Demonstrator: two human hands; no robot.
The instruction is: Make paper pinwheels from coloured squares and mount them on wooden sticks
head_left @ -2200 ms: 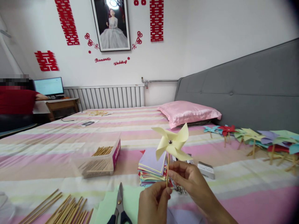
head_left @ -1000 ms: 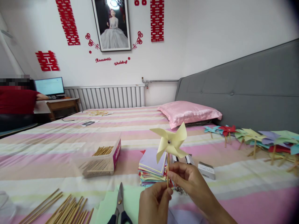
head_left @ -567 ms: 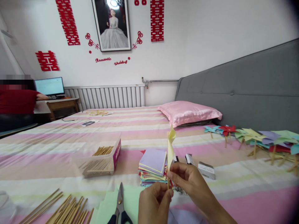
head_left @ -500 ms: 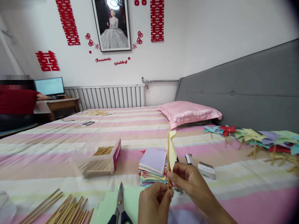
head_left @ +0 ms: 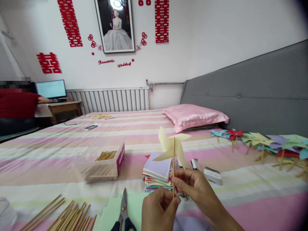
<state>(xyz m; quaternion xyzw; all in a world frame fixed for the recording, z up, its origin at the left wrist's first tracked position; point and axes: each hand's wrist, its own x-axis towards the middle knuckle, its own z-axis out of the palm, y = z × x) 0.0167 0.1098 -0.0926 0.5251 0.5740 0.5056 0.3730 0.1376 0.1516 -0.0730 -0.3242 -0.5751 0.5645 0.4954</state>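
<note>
A pale yellow paper pinwheel (head_left: 169,147) stands upright on a thin wooden stick, its back and the stick facing me. My left hand (head_left: 158,208) pinches the stick's lower end between thumb and fingers. Higher on the same stick, just under the blades, my right hand (head_left: 190,183) grips it with thumb and forefinger. Behind my hands rises a stack of coloured paper squares (head_left: 157,170), lilac on top. Scissors (head_left: 124,211) with dark handles lie left of my left hand on pale green paper (head_left: 139,205).
Loose wooden sticks (head_left: 72,216) lie front left, near a clear plastic box (head_left: 102,168) holding more sticks. Finished pinwheels (head_left: 263,141) line the right side below the grey headboard (head_left: 252,86). Small boxes (head_left: 213,175) sit beyond my right hand. A person in red (head_left: 18,104) sits far left.
The pinwheel's blades have turned from edge-on to spread wide, facing along my view. Both hands keep nearly the same place on the stick.
</note>
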